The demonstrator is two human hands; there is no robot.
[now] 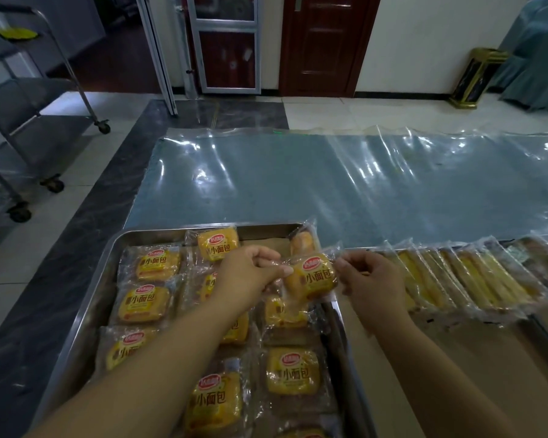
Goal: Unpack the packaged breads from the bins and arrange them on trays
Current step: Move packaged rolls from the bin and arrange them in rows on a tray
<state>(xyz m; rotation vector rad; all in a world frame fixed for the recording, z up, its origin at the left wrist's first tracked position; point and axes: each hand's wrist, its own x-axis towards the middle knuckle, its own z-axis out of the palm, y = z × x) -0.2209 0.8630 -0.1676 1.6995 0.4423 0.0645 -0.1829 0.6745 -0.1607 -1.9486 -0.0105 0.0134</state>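
Packaged small bread pinched by both wrapper ends between the curled fingers of left hand and right hand, just above the right rim of the steel tray; liable to slip on slick film or land astride that rim if released unevenly.

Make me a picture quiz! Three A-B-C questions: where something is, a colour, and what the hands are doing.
1. Where is the small yellow plastic-wrapped bread packet? A) above the right edge of the silver metal tray B) inside a box C) on a chair
2. What colour is the panelled wooden door? A) white B) reddish brown C) green
3. Who pinches the packet? A) one hand B) neither C) the left hand and the right hand
Answers: A, it hangs over the tray's rim; B, its panels are dark red-brown; C, each hand pinches a wrapper end.
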